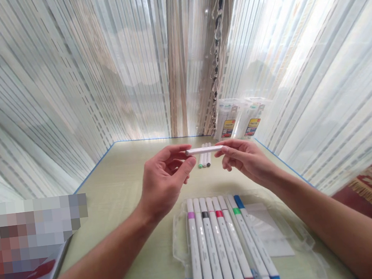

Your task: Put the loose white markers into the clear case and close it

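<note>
Because the left hand (162, 182) and right hand (245, 162) pinch its ends, the white pen (204, 150) looks steady, beyond the near box (301, 242).

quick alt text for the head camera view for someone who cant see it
A left hand and right hand hold a white marker by its ends above a pale green table. Nearer the camera, a row of white markers lies in a clear case; three more markers lie beyond, and two clear packets stand near striped curtains.

One head-worn camera looks forward and down from close above the table (111, 188) toward curtains (122, 52) across the frame's top.
</note>
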`<action>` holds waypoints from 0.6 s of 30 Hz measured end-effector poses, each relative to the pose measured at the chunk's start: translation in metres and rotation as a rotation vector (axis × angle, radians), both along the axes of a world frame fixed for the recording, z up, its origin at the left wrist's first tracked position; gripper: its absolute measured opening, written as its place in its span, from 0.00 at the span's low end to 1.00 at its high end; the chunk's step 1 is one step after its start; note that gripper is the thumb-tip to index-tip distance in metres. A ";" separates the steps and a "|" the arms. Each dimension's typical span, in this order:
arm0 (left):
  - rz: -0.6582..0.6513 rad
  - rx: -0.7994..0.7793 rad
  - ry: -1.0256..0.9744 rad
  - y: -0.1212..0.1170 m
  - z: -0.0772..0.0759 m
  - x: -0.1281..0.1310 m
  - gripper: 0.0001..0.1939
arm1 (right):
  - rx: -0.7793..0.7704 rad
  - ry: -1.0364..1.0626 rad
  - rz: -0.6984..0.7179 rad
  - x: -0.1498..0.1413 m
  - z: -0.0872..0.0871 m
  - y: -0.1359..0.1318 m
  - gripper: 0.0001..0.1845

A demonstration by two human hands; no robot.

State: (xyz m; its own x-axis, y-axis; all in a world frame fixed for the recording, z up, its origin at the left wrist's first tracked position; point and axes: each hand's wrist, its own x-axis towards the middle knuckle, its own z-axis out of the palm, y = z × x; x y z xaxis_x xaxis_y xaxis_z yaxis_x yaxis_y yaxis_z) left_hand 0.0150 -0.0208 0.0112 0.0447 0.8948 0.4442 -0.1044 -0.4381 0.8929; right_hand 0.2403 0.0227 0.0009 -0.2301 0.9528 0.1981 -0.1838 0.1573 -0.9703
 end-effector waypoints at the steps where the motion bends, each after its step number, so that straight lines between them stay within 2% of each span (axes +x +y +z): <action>1: -0.018 -0.007 -0.010 -0.001 0.001 0.001 0.14 | -0.015 -0.007 0.006 0.000 0.000 0.000 0.15; 13: -0.239 -0.029 -0.051 -0.014 0.005 0.004 0.16 | -0.068 -0.083 0.143 -0.002 -0.002 -0.004 0.16; 18: -0.202 -0.044 -0.044 -0.014 0.006 0.004 0.13 | -0.056 -0.081 0.112 -0.001 -0.003 -0.004 0.16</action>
